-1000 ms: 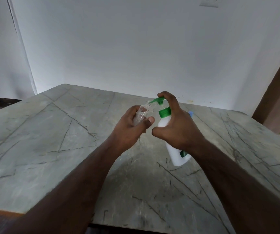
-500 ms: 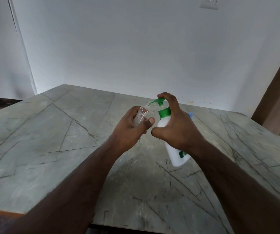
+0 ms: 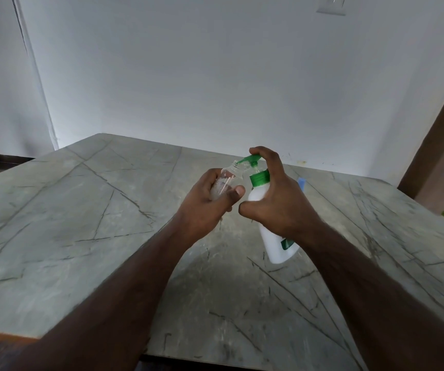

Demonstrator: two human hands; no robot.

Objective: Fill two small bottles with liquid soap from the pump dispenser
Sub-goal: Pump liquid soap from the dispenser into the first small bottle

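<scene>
Above grey bench point(image 3: 87, 215), left grip point(image 3: 205, 207) wraps bottle point(image 3: 225, 180), right grip point(image 3: 277, 202) clasps dispenser point(image 3: 274, 236), forefinger on pump point(image 3: 250, 159); if nozzle slips off the mouth, soap probably spills.

A white pump dispenser point(image 3: 262, 202) with green collar and pump head tilts left, its spout touching the mouth of a small clear bottle point(image 3: 226, 180) tilted right.
</scene>
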